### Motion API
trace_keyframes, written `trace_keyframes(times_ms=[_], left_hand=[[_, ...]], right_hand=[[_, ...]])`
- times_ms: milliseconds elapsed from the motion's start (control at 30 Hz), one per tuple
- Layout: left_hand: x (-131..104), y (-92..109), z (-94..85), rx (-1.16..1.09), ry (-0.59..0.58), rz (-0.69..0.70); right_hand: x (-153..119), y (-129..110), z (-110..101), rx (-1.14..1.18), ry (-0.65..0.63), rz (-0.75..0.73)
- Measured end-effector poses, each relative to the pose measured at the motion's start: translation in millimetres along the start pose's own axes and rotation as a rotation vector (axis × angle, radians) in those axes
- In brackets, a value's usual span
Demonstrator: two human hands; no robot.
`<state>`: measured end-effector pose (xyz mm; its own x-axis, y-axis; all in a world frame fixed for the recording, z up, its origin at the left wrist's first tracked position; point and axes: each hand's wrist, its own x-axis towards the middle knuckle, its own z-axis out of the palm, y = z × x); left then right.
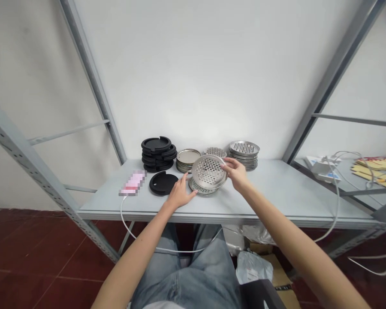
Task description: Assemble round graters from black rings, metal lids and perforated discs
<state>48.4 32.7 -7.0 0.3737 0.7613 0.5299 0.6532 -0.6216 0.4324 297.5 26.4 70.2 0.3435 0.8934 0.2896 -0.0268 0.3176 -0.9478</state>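
A pink, blurred thing [133, 183] lies on the left of the light grey surface [276, 189]. A white wire [124, 216] runs from it over the edge. Behind is a white wall [193, 64], with grey posts [91, 73] on both sides. Yellow pieces [376, 165] lie far right. Down below are a bag [254, 267], cardboard [280, 277] and a red floor [35, 253].

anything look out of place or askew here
Yes: the white cable drapes off the table and across the jeans, where it might snag. The black stack also looks uneven, its discs offset.
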Motion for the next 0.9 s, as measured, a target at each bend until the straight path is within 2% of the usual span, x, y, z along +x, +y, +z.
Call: trace_keyframes(times_ms=[100, 167, 233, 367, 700, 900], left_hand=[[-1, -1, -1.4, -0.063, -0.005, -0.023], [0, -1, -1.8, -0.072, -0.034, -0.034], [0, -2, -1.9, -0.068, -0.067, -0.039], [1, -4, -1.5, -0.058, -0.079, -0.027], [3, -6, -1.7, -0.039, -0.03, 0.014], [3, -2, -4.8, -0.064, -0.018, 0.074]], right_hand=[[3, 27, 14, 0.14, 0.046, 0.356], [4, 42, 19, 0.161, 0.066, 0.463], [5, 52, 19, 0.148, 0.083, 0.488], [4, 66, 13, 0.061, 0.068, 0.428], [-5, 86, 8, -0.44, 0.035, 0.054], [-11, 83, 8, -0.524, -0.006, 0.001]])
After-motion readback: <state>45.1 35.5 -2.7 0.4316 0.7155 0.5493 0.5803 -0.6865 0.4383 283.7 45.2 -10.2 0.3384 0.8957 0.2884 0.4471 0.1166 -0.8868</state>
